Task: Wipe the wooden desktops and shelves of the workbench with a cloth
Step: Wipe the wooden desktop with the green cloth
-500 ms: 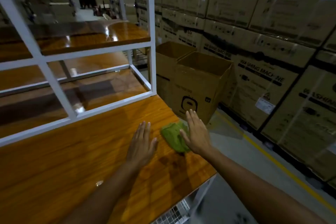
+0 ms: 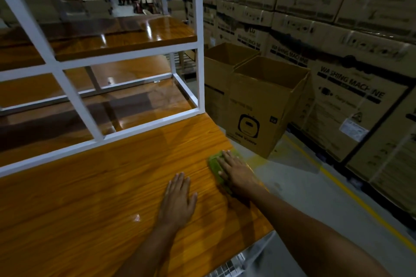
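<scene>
A green cloth (image 2: 214,165) lies on the wooden desktop (image 2: 90,198) close to its right edge. My right hand (image 2: 236,172) presses flat on the cloth with straight fingers and covers most of it. My left hand (image 2: 179,197) rests flat on the bare wood just left of the cloth, fingers spread. Behind the desktop a white metal frame (image 2: 199,51) carries a glossy wooden shelf (image 2: 126,33) above and a lower wooden surface (image 2: 135,108).
Two open cardboard boxes (image 2: 258,114) stand on the floor right of the bench. Stacked washing-machine cartons (image 2: 360,63) form a wall behind them. A yellow floor line (image 2: 351,191) runs along the aisle. A wire grid (image 2: 227,267) shows below the desktop's front edge.
My right hand has slid further onto the cloth, so it covers more of it, and cloth and hand sit nearer the desktop's right edge. My left hand stays flat on the wood.
</scene>
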`<state>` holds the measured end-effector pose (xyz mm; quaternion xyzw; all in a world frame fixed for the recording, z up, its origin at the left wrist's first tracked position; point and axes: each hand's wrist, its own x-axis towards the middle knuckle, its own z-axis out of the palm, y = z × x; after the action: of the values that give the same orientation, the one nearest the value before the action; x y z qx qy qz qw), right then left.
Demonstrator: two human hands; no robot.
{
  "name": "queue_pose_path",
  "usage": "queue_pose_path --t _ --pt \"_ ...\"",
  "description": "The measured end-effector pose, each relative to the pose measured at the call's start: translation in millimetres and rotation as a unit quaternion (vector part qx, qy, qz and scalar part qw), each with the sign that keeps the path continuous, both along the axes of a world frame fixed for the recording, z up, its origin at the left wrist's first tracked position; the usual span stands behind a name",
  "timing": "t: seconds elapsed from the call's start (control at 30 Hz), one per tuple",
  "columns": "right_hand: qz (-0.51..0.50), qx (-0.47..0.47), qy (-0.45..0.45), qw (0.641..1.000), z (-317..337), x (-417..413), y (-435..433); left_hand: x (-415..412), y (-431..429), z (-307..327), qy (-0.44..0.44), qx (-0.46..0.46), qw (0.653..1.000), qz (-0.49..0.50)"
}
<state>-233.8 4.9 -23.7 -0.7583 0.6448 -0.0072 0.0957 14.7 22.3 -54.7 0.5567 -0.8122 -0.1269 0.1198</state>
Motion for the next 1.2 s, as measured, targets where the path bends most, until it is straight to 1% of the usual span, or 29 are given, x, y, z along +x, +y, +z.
queue_pose_path --t 0.13,0.27,0.37,0.43,0.53,0.6,0.63,0.7,0.8,0.87,0.93,1.0,1.07,1.13,1.2 --pt "-0.037 0.000 0.004 0.999 -17 26 4 -1 -4 -1 -0.006 -0.007 1.000 0.002" --pt "0.029 -0.006 -0.012 0.999 -20 59 51 1 2 -4 0.001 -0.013 1.000 0.006" --pt "0.056 -0.014 0.003 0.998 -23 41 91 5 7 -6 0.001 0.001 1.000 0.005" --pt "0.013 -0.016 0.012 1.000 -22 14 99 7 13 -7 0.000 0.014 1.000 0.000" --pt "-0.110 -0.015 -0.005 0.994 -19 -10 94 12 26 -6 -0.004 0.021 1.000 -0.016" --pt "-0.165 -0.014 -0.018 0.986 -22 4 90 17 33 -5 -0.011 0.025 0.999 -0.023" --pt "-0.177 -0.016 -0.021 0.984 -24 18 90 19 36 -6 -0.012 0.023 0.999 -0.026" --pt "-0.153 -0.012 -0.021 0.988 -28 54 95 23 41 -6 -0.006 0.014 0.999 -0.034" --pt "-0.077 -0.005 -0.018 0.997 -30 92 123 28 47 -5 -0.001 0.009 0.999 -0.045" --pt "-0.031 -0.019 -0.013 0.999 -33 91 148 34 51 -3 -0.008 0.014 0.998 -0.058" --pt "-0.004 -0.036 0.001 0.999 -36 67 168 44 55 -3 -0.012 0.010 0.997 -0.074" --pt "-0.037 -0.047 0.011 0.998 -35 31 174 55 60 -5 -0.009 0.008 0.996 -0.085" --pt "-0.122 -0.030 0.009 0.992 -31 4 167 64 66 -6 -0.004 0.011 0.996 -0.086" --pt "-0.205 -0.011 0.012 0.979 -31 5 155 71 73 -5 0.001 0.010 0.997 -0.082" --pt "-0.264 -0.006 0.016 0.964 -29 31 144 75 78 -4 0.001 0.010 0.997 -0.080"
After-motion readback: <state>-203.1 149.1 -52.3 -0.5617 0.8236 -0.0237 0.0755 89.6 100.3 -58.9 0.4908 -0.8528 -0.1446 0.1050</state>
